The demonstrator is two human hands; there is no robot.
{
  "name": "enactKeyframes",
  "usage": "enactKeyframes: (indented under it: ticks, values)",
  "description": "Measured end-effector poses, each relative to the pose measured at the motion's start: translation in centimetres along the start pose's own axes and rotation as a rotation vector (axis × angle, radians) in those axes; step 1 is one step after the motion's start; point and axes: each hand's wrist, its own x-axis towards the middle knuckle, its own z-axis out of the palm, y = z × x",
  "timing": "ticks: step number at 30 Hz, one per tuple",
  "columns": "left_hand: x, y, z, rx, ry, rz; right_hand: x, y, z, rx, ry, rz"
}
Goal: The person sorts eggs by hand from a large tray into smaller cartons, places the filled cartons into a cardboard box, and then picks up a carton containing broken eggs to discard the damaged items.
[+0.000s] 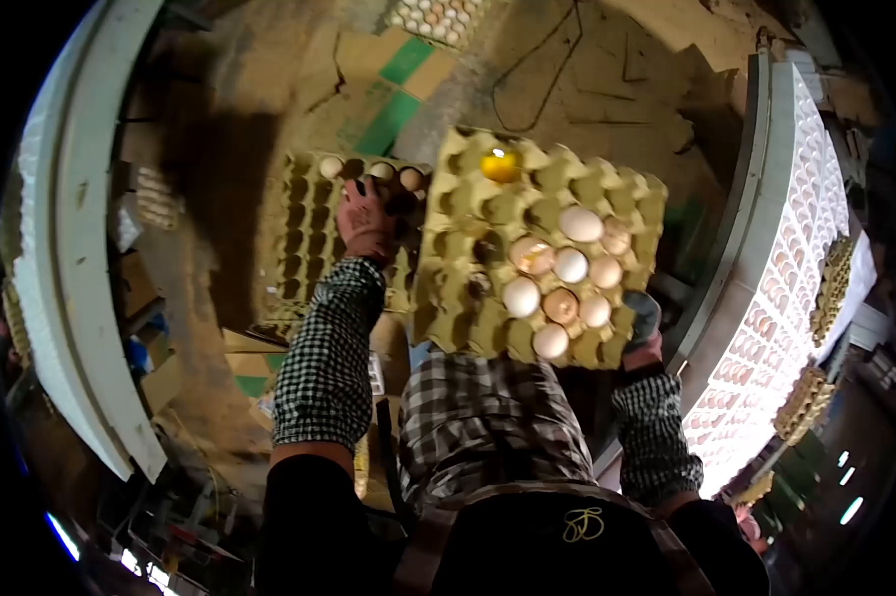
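Observation:
My left hand [365, 216], in a reddish glove with dark fingertips, reaches over the cardboard egg tray [293, 238] on the left. Its fingers look spread, close below a white egg [381, 171] in the tray's far row; their undersides are hidden. A brown egg [411, 179] and a pale egg [331, 167] sit in the same row. My right hand [643, 328], in a grey and reddish glove, grips the right edge of a second egg tray [448, 298], tilted in front of me. This tray carries several white and brown eggs, a cracked egg [533, 255] and a bare yolk [500, 165].
A brightly lit surface with rows of eggs [765, 338] runs along my right behind a metal rail [731, 233]. A white rail [75, 238] stands at left. Another filled egg tray [438, 20] lies at the back, near flattened cardboard [368, 70] on the floor.

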Motion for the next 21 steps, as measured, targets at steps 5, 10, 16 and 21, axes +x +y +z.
enactKeyframes:
  ticks: [5,10,16,21]
  values:
    - [-2.4,-1.5,-0.6,-0.78,0.253,-0.133,4.1,-2.8,2.7,-0.102,-0.036,0.192]
    - [-10.0,1.6,-7.4,-1.165,-0.022,0.136,7.0,-3.8,-2.2,-0.371,-0.101,0.212]
    - [-5.1,-0.9,-4.3,-0.131,0.19,-0.013,6.6,-3.8,2.6,-0.869,-0.175,0.004]
    - [-4.3,-3.6,-4.1,-0.512,0.182,-0.06,7.7,-3.6,-3.1,-0.667,-0.172,-0.056]
